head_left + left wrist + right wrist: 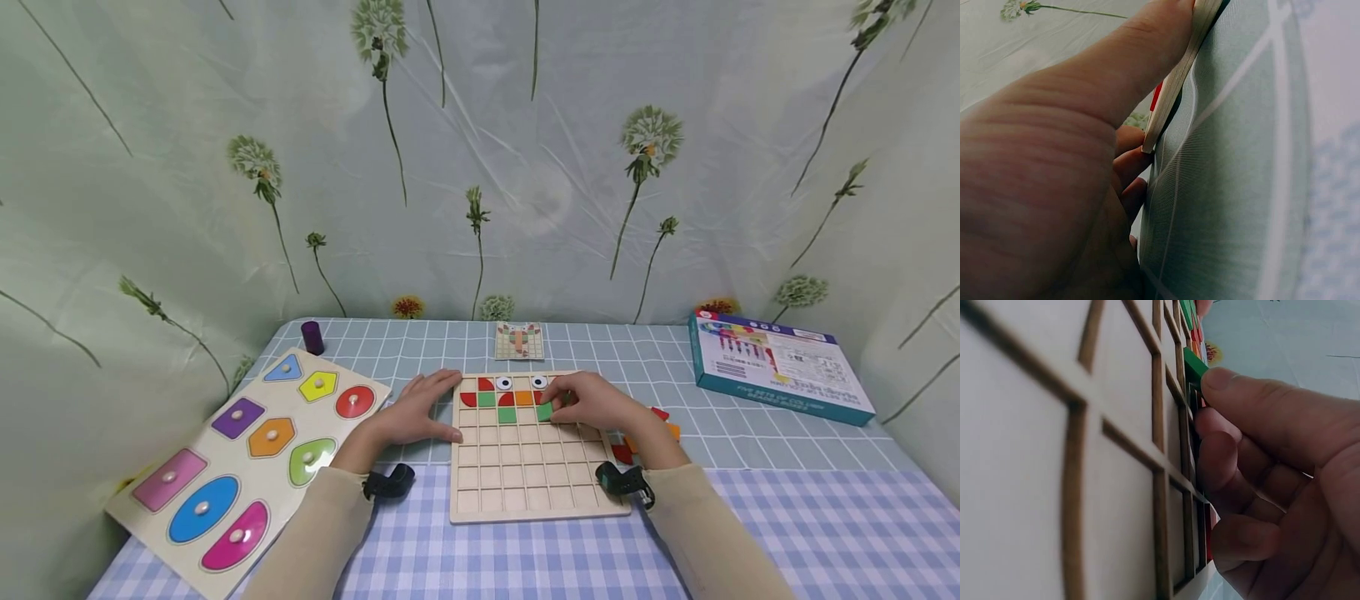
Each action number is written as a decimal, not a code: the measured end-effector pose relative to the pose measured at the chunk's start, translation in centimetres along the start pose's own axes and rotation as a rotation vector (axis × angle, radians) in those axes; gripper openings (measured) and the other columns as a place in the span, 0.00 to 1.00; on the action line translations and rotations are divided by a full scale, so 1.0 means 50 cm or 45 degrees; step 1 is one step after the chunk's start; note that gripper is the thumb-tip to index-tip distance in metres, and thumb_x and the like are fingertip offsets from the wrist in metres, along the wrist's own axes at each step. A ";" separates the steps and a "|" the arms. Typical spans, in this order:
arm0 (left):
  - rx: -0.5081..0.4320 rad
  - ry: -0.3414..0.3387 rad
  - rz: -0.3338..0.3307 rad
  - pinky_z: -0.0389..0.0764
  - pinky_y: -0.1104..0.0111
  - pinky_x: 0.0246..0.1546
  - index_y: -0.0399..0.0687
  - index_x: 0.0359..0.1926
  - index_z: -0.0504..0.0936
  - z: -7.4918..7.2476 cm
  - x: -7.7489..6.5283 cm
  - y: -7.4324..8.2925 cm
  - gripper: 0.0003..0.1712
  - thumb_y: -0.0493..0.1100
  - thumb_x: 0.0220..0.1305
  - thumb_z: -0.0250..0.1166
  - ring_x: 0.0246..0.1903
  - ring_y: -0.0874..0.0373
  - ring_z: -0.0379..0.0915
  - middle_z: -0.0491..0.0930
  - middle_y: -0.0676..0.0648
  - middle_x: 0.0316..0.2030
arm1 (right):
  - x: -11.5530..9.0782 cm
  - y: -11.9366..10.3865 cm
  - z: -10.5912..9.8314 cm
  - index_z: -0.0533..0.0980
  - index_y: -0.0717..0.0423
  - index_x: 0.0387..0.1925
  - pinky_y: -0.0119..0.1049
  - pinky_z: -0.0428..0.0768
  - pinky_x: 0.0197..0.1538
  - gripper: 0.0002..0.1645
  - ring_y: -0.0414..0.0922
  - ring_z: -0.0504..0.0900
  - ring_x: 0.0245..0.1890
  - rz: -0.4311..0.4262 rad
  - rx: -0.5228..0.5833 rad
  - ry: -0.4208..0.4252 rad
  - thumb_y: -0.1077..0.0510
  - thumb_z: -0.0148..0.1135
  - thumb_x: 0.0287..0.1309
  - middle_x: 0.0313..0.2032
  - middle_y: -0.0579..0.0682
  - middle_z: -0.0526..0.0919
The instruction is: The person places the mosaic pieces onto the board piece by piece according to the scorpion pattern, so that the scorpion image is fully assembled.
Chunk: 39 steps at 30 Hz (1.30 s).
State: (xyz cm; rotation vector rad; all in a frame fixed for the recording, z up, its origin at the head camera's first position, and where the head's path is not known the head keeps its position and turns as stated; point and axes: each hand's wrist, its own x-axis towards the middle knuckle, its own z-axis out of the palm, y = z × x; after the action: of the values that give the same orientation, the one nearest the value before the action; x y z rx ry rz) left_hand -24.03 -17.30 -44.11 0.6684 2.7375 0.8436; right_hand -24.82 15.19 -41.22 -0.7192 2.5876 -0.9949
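The wooden grid board (515,477) is lying on the table (420,537) between the two hands, in front of the person. The left hand (420,410) is resting at its left side; the fingers are stretching straight, the thumb is spreading apart and touching the edge, and nothing is being grasped. The right hand (583,400) is hanging over the right part of the board, and its thumb and fingertips are pinching a green piece (543,412) at the third row (in the right wrist view, this piece is standing tilted to the grid). An orange piece (522,398) and two eye pieces (504,383) are sitting in the upper rows, near the right hand. Loose pieces (622,454) are lying beside the right forearm, and a pattern card (519,342) is lying behind the board.
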 end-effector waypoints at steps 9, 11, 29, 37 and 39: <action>0.004 0.001 0.004 0.40 0.43 0.78 0.50 0.77 0.58 0.000 0.000 0.000 0.58 0.59 0.50 0.77 0.78 0.44 0.45 0.56 0.43 0.77 | 0.001 0.001 0.000 0.82 0.55 0.40 0.32 0.74 0.37 0.08 0.42 0.73 0.31 0.005 0.010 0.000 0.64 0.70 0.57 0.28 0.46 0.77; 0.003 0.001 0.006 0.40 0.43 0.78 0.49 0.77 0.58 0.000 -0.001 0.000 0.58 0.59 0.50 0.77 0.78 0.44 0.45 0.55 0.43 0.77 | 0.002 0.002 0.002 0.82 0.55 0.39 0.32 0.73 0.37 0.08 0.42 0.72 0.32 0.001 0.014 0.002 0.65 0.70 0.56 0.28 0.46 0.77; 0.013 -0.004 0.020 0.38 0.44 0.79 0.49 0.77 0.58 -0.001 0.002 0.001 0.58 0.59 0.51 0.77 0.78 0.45 0.45 0.56 0.43 0.77 | -0.001 0.000 -0.003 0.84 0.54 0.40 0.32 0.72 0.38 0.09 0.41 0.72 0.33 -0.032 -0.034 -0.022 0.67 0.65 0.59 0.29 0.44 0.76; 0.008 -0.002 0.017 0.39 0.44 0.79 0.48 0.77 0.58 -0.001 0.000 0.000 0.58 0.59 0.51 0.76 0.78 0.44 0.45 0.56 0.43 0.77 | -0.004 -0.002 -0.003 0.85 0.53 0.41 0.32 0.74 0.42 0.09 0.41 0.74 0.36 -0.024 -0.002 -0.019 0.65 0.64 0.61 0.37 0.47 0.84; 0.005 -0.002 0.020 0.39 0.44 0.79 0.48 0.77 0.58 0.000 0.000 0.000 0.58 0.59 0.51 0.76 0.78 0.44 0.45 0.56 0.43 0.77 | -0.008 -0.002 -0.006 0.85 0.54 0.43 0.32 0.75 0.42 0.09 0.40 0.76 0.37 -0.039 0.028 -0.044 0.64 0.64 0.63 0.39 0.47 0.85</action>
State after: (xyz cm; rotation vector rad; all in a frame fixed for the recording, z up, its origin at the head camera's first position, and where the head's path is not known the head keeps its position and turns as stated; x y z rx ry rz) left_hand -24.05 -17.31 -44.12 0.6915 2.7365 0.8405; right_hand -24.61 15.52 -40.90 -0.7658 2.5395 -1.0098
